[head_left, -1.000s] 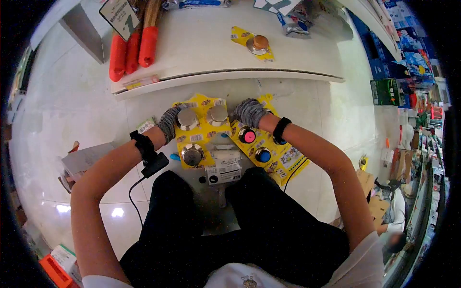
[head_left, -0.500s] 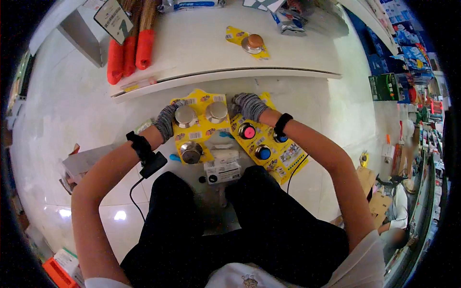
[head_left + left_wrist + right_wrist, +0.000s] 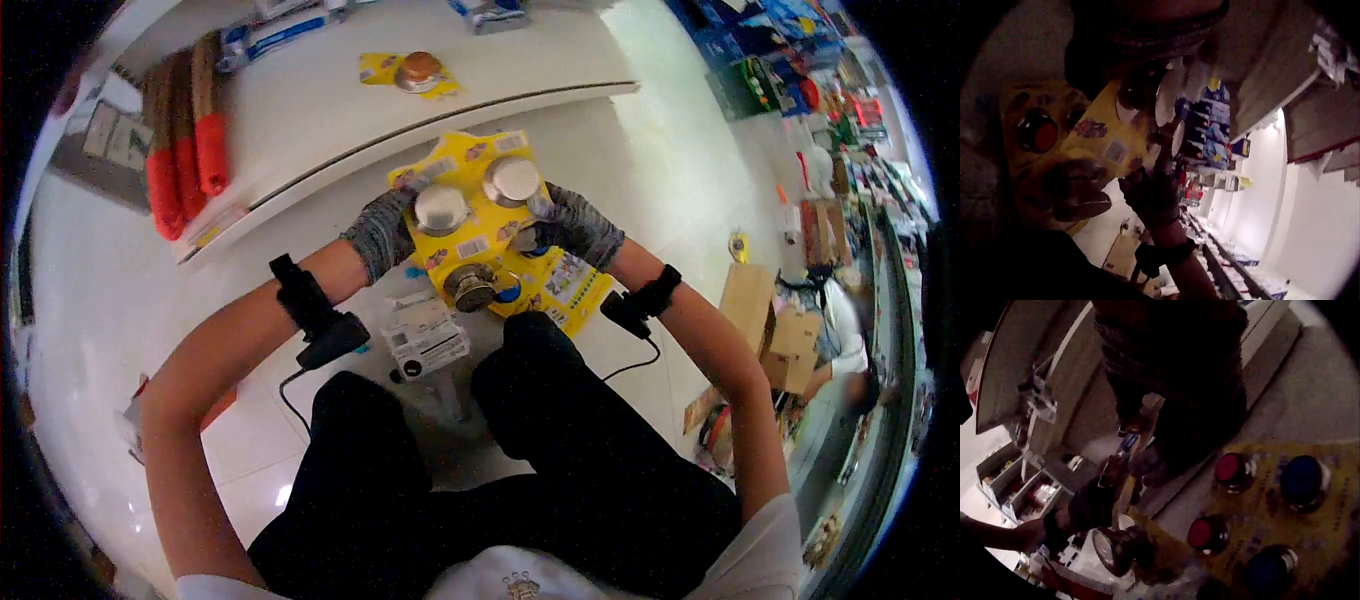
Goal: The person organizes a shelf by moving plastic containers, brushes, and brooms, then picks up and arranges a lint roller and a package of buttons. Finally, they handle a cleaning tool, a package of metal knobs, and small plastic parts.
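A yellow card carrying several round metal knobs is held up between both gloved hands in the head view. The left hand grips its left edge, beside one silver knob. On the right edge, near another silver knob, the right hand pinches the card. A darker knob is on the card's lower part. Beneath it lies a second yellow card; the right wrist view shows its red knob and blue knob.
A white shelf ahead holds a card with a brown-topped knob and red-ended bundles. A white labelled box sits on the floor between the knees. Cardboard boxes and a person in white are at the right.
The knob card has risen from the floor and shifted right, over the second card. My right hand has moved onto its right edge. The head view has turned.
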A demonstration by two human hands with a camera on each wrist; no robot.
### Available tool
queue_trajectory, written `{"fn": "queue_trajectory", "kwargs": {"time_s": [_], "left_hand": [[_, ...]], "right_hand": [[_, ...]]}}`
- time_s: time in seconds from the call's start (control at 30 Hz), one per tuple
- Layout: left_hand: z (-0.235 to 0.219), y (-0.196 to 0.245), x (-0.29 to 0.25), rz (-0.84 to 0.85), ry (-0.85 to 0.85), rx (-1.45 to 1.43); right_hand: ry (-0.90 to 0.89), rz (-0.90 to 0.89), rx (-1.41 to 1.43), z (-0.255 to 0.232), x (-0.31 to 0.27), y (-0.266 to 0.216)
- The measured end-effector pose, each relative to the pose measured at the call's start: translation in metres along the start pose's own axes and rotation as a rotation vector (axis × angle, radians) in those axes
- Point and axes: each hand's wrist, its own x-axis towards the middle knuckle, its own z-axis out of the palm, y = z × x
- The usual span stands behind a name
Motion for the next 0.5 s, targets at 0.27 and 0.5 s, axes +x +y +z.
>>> {"fn": "queue_trajectory", "kwargs": {"time_s": [0.27,0.5], "left_hand": [[0.058,-0.027,0.031,0.418,-0.217,1.632],[-0.007,-0.014,0.066,0.801,0.287,2.063]], "right_hand": [[0.142,-0.14,-0.352,-0.047,-0.094,0.064],[0.294,-0.128,-0.62,-0.089,-0.12,0.201]]}}
